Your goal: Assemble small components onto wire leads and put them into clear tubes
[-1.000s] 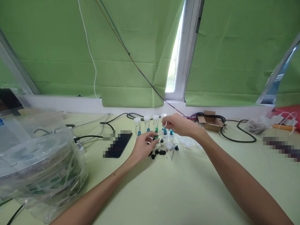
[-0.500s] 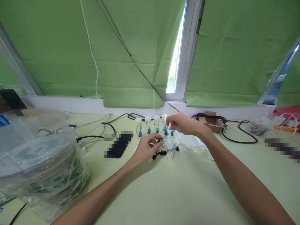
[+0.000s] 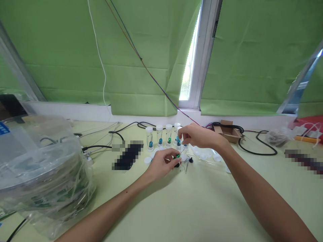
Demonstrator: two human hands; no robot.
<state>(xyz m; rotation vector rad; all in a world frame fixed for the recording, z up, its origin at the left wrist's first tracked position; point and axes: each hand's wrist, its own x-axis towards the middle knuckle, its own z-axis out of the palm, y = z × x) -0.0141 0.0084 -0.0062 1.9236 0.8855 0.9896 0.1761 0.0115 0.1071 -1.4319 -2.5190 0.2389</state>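
While poised near the far edge of the tabletop (image 3: 181,205), pinched a green piece (image 3: 178,156) at the left grip's (image 3: 163,163) tips, a thin rod (image 3: 183,151) in the higher right grip (image 3: 193,135).

Green piece (image 3: 178,156) partly hidden by the left grip (image 3: 163,162)

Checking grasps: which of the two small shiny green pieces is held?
The green piece pinched by the left hand; the other sits in a clear, white-capped tube.
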